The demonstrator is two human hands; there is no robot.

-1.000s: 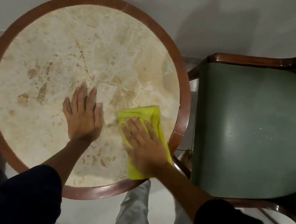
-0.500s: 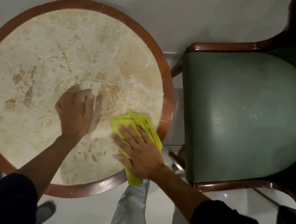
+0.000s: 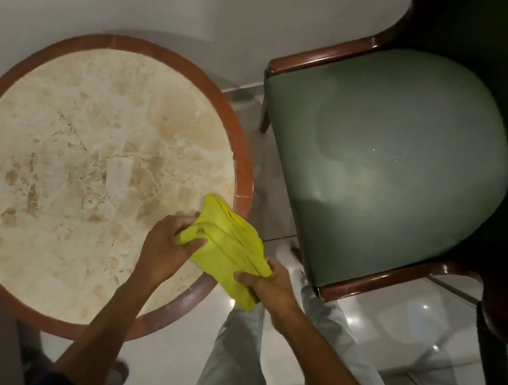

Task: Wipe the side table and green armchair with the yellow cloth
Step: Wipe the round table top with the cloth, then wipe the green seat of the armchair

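Note:
The round side table (image 3: 243, 160) has a beige marble top inside a red-brown wooden rim and fills the left half of the view. The folded yellow cloth (image 3: 229, 245) hangs over the table's right rim, lifted off the marble. My left hand (image 3: 167, 246) pinches the cloth's left end above the table. My right hand (image 3: 266, 282) grips its lower right end, just off the table's edge. The green armchair (image 3: 389, 162) stands to the right, its padded seat framed by dark wooden arms.
A pale wall (image 3: 140, 1) runs behind the table and chair. Glossy white floor tiles (image 3: 387, 345) show between and below them. My light trouser legs (image 3: 236, 361) stand in the gap between the table and the chair.
Both hands have left the marble. The cloth, pressed flat under my right hand before, is now lifted and held by both hands. The view has swung right, toward the armchair.

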